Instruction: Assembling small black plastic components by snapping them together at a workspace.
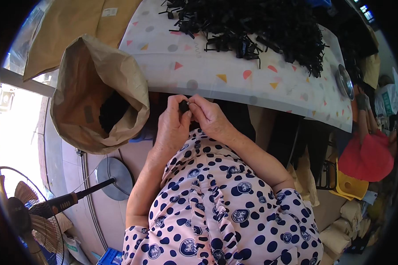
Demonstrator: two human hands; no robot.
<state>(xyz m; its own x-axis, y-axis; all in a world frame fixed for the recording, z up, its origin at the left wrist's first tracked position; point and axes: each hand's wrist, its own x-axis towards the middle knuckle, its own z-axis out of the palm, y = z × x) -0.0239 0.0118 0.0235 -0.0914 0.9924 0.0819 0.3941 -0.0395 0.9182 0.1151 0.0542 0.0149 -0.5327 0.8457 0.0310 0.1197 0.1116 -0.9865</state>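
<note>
Just off the table's near edge, my two hands meet in front of my body. My left hand [174, 120] is closed around a small black part [184, 106], its thumb and forefinger pressed against it. The fingertips of my right hand [209, 115] pinch a tiny piece at the same black part; what that piece is I cannot make out. Across the far side of the table [199, 84] lies a large heap of small black parts [261, 26] with thin stems. To the left, an open brown paper sack [132, 79] holds a dark mass of black pieces [112, 112].
Brown cardboard [86, 26] lies behind the sack. A standing fan [35, 216] is at lower left, near a round black base [115, 179]. A metal dish [345, 81] sits at the table's right edge. Beyond it, a person in red [369, 154] is near a yellow chair [351, 183].
</note>
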